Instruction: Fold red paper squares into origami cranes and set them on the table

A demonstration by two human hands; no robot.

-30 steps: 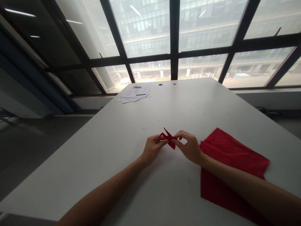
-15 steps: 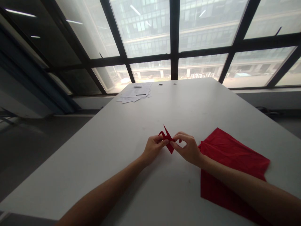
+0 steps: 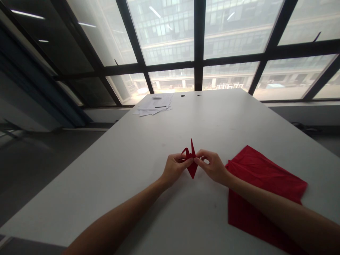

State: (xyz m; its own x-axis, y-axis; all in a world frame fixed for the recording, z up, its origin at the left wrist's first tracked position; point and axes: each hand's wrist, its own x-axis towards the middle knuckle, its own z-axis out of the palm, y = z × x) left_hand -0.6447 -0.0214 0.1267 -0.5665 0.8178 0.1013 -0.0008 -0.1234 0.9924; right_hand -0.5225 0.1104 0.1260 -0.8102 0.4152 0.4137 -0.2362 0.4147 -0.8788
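Note:
A small red origami crane (image 3: 192, 171) is held over the middle of the white table (image 3: 106, 198). Its bent head points up on the left and its straight tail rises beside it, while a folded wing hangs down to a point. My left hand (image 3: 175, 167) pinches its left side, thumb in front and fingers behind. On the other side, my right hand (image 3: 212, 165) grips the crane's right edge between thumb and fingertips. Both thumb tips nearly meet at the paper's centre, covering part of the body.
Red paper sheets (image 3: 265, 173) lie on the right of the table, partly under my right forearm. At the far left edge are loose white papers (image 3: 151, 105) with a dark pen (image 3: 160, 106) on them. Large framed windows (image 3: 170, 32) stand behind the table.
The crane has turned so its tail stands more upright and its lower wing points straight down. My hands have shifted slightly, still pinching it. The view has moved a little.

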